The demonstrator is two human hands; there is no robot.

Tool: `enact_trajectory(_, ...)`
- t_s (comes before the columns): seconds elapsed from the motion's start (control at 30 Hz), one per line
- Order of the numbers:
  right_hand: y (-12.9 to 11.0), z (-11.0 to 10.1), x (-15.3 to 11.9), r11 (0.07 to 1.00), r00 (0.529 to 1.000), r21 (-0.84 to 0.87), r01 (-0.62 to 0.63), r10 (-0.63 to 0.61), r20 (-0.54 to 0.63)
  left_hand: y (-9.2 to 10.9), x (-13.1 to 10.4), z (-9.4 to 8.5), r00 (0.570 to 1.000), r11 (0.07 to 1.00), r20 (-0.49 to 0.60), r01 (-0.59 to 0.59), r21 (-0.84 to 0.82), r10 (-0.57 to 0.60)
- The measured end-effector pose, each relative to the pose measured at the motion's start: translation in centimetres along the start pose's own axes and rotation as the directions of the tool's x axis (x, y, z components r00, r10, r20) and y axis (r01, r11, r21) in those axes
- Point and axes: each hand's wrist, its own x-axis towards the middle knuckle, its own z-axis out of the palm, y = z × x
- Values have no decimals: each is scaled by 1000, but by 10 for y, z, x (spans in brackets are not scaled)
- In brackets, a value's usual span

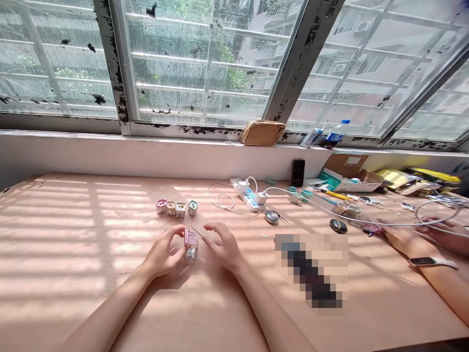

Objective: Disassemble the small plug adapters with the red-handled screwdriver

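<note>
I am pinching a small pink, finely striped piece between the thumb and index finger of my left hand, its plain edge lying along my left fingers and standing roughly upright, its striped side facing right. In my right hand, the fingertips are gripping a thin, pale, straight stick; its long axis is running diagonally, the free tip pointing towards the table's far edge and leftwards, passing just beyond the pink piece. So the pink piece is sitting between my hands, directly right of the left fingers, which are nearer. Just on its near side, a small clear faceted container is standing on the pale wooden table; I cannot tell whether the two are touching. Further out, towards the far edge, four small clear boxes with pink, orange, peach and green tops are standing in a row, the green-topped one slightly apart.
</note>
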Motion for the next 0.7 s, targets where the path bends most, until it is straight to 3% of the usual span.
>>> enact_trajectory(0.13, -16, 3, -3, 993, 992, 45, 105, -107, 63, -4, -4, -1, 999, 998, -5, -39, 39, 39)
enact_trajectory(0.4, -17, 7, -5, 989, 988, 61, 135, -140, 70, -12, -5, -3, 999, 994, 47, -10, 111, 5)
enact_trajectory(0.7, -15, 9, -3, 988, 985, 64, 140, -146, 97, -17, -3, -2, 996, 984, 74, -54, 168, 42)
